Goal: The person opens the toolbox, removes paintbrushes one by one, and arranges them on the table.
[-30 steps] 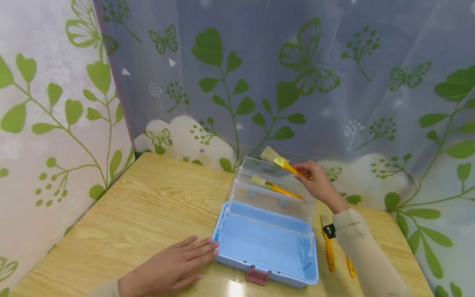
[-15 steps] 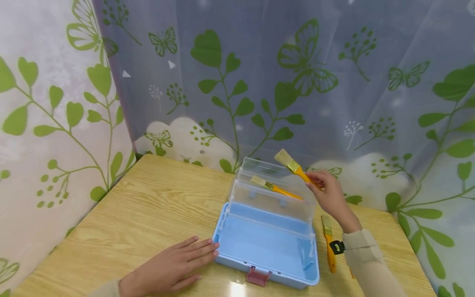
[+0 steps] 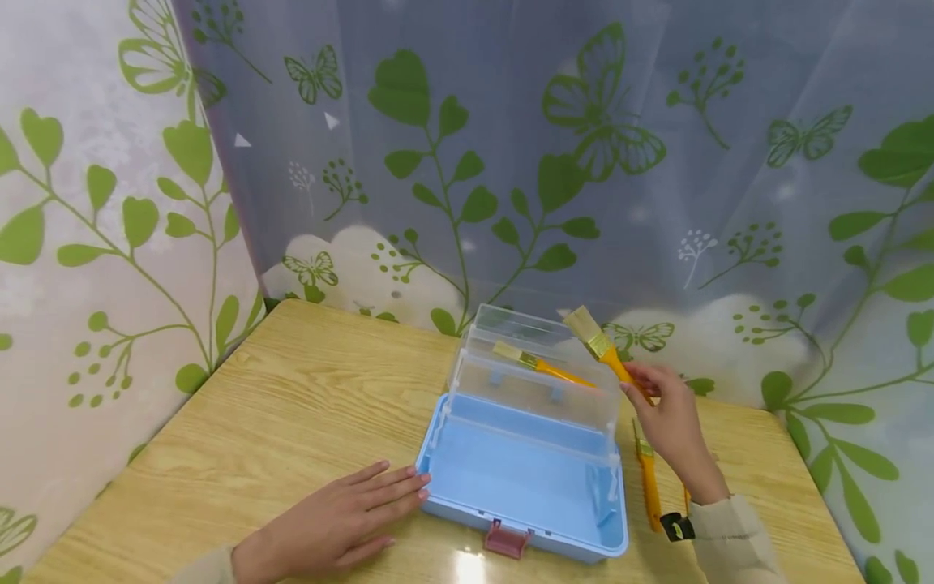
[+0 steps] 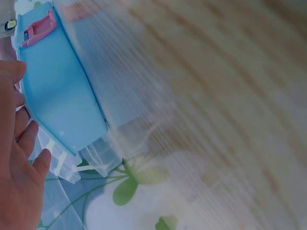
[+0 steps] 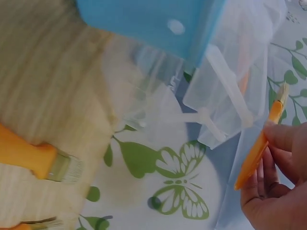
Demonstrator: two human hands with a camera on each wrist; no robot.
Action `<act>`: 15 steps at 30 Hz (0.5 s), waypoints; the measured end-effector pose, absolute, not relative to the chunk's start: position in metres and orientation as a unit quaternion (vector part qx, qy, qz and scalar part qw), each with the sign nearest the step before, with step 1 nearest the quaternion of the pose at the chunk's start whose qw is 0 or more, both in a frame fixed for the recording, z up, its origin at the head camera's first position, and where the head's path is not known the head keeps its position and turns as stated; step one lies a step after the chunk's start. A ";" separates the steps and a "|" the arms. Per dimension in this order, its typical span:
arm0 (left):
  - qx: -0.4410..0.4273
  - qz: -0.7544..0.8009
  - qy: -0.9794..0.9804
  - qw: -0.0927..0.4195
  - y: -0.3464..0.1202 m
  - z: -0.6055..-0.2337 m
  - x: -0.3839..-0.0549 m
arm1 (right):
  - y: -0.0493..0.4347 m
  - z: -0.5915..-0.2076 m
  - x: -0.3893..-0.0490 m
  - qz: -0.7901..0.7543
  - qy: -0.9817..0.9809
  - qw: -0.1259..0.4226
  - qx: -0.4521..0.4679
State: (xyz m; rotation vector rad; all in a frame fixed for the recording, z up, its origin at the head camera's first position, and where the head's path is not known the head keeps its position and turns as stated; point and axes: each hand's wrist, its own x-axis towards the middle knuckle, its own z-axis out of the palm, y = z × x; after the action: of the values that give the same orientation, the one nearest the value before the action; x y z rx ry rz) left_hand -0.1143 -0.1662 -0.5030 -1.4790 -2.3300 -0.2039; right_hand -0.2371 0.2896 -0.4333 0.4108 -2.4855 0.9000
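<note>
**Brushes and the Blue Box**

Nearest, the left hand (image 3: 332,527) lies flat on the light wooden table (image 3: 292,414), its fingers straight and its fingertips just beside the open blue plastic box with clear fold-out trays (image 3: 525,478). The big blue bottom part holds nothing.

To the right of the box, two more orange-handled brushes (image 3: 646,478) lie on the table, not put away yet.

Farther back, one small orange-handled brush (image 3: 541,366) already lies in a clear tray. The right hand (image 3: 671,418) pinches the orange handle of a paintbrush with pale bristles (image 3: 601,347) and holds it up in the air, just past the box's right end.

So I think one brush is in and three are left.

Behind the table hang thin curtains with green leaves and butterflies (image 3: 467,162).
</note>
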 end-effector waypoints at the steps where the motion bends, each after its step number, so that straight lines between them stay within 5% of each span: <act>1: -0.525 -0.073 -0.827 0.185 -0.166 -0.503 -0.114 | 0.290 -0.436 -0.235 0.328 -0.903 0.237 0.148; 15: -0.523 -0.078 -0.828 0.187 -0.166 -0.504 -0.115 | 0.293 -0.444 -0.210 0.359 -0.887 0.271 0.102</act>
State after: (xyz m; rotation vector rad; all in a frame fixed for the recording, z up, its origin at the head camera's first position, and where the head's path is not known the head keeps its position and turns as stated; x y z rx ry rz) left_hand -0.1151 -0.1656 -0.5045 -1.4727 -2.3300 -0.2206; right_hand -0.2100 0.2933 -0.4441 0.2760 -2.3903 0.9656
